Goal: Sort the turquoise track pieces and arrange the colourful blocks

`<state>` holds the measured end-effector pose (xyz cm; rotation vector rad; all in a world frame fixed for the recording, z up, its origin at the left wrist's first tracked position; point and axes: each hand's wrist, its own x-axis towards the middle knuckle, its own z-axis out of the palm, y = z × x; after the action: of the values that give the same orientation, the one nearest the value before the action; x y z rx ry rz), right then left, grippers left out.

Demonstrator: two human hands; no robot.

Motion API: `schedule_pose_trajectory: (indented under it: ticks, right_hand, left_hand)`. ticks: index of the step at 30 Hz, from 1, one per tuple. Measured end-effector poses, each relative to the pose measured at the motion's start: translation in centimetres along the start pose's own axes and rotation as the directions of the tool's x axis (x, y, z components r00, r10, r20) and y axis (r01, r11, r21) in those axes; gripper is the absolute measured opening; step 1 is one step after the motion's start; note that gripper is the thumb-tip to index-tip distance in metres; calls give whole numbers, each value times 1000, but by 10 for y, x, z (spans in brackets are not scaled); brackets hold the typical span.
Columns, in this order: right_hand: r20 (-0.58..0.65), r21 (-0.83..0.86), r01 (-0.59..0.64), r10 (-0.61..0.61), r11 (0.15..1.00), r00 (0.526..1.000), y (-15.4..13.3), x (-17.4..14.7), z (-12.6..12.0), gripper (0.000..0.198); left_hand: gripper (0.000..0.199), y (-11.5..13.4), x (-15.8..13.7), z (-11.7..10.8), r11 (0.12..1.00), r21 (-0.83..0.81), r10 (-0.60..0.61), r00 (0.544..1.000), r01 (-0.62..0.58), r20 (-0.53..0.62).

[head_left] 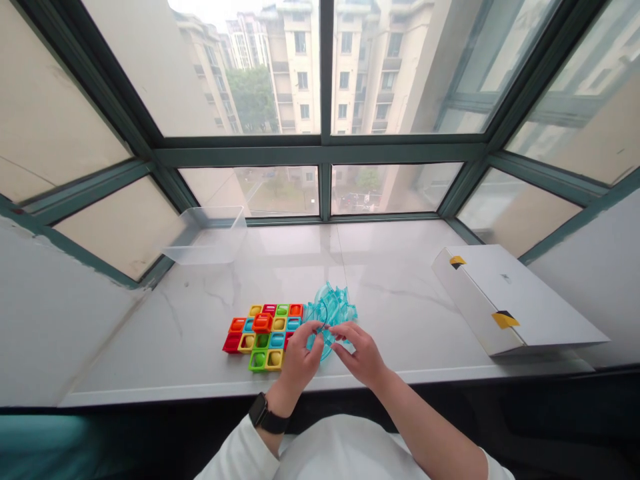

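My left hand [301,355] and my right hand [364,353] meet near the counter's front edge, thumbs and fingers drawn together in a pinch. Between their fingertips is something small that I cannot make out; a thin dark curved strand [326,312] rises beside them. Just behind the fingers lies a pile of translucent turquoise plastic pieces [336,308], partly hidden by both hands. Left of the pile, colourful square blocks [278,340] in red, yellow, green and blue sit close together. One orange block [263,323] rests on top of the others. My left hand covers some blocks at the right.
A clear plastic bin [213,233] stands at the back left of the white marbled counter [390,267]. On the right lies a white box [520,293] with yellow and black tabs. Green-framed windows [325,150] enclose the back and sides.
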<state>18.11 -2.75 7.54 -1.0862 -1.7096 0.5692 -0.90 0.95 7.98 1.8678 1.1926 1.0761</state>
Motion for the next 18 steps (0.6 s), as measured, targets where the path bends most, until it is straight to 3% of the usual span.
schedule_pose_trajectory:
  ticks: [8,13,18]
  right_hand:
    - [-34,-63,7,-9,998,999,8,-9,-6,28]
    - [-49,-154,2,-9,988,999,18,-13,-8,14]
    - [-127,-222,-53,25,974,992,26,-15,-14,15]
  left_hand:
    - [16,5,2,13,979,193,53,998,-59,39]
    - [21,3,11,24,972,224,51,994,-73,98]
    - [26,5,20,41,971,233,21,990,-52,137]
